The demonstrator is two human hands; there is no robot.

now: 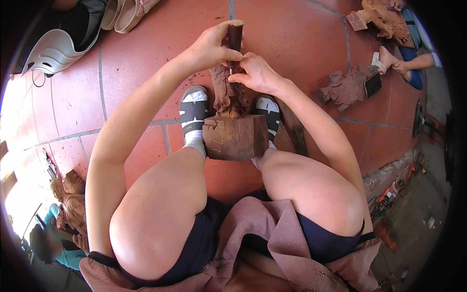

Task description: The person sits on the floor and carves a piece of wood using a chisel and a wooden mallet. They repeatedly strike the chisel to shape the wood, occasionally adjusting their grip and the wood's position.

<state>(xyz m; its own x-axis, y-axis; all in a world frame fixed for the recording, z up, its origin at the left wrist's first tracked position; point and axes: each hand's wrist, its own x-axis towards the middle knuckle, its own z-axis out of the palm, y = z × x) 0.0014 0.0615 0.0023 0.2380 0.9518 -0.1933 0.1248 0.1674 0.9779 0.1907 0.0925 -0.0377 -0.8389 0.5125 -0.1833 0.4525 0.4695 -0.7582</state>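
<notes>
A carving chisel with a dark wooden handle (pixel 235 39) stands nearly upright, its blade end low against a rough brown wood carving (pixel 224 92). My left hand (pixel 212 47) is closed around the handle just below its pale top. Lower down, my right hand (pixel 259 73) is closed at the chisel's shank, its fingertips close to the carving. The carving rises from a squared block base (pixel 236 136), which sits between my two sandalled feet (pixel 194 114). The chisel's cutting edge is hidden behind my fingers and the wood.
Red floor tiles (pixel 136 68) spread around me, with wood chips scattered near the carving. Another carved wood piece (pixel 346 90) lies at the right, near another person's hand and foot. At the far left stand a pale grey plastic chair (pixel 61 51) and beige clogs (pixel 127 17). Carved figures sit lower left.
</notes>
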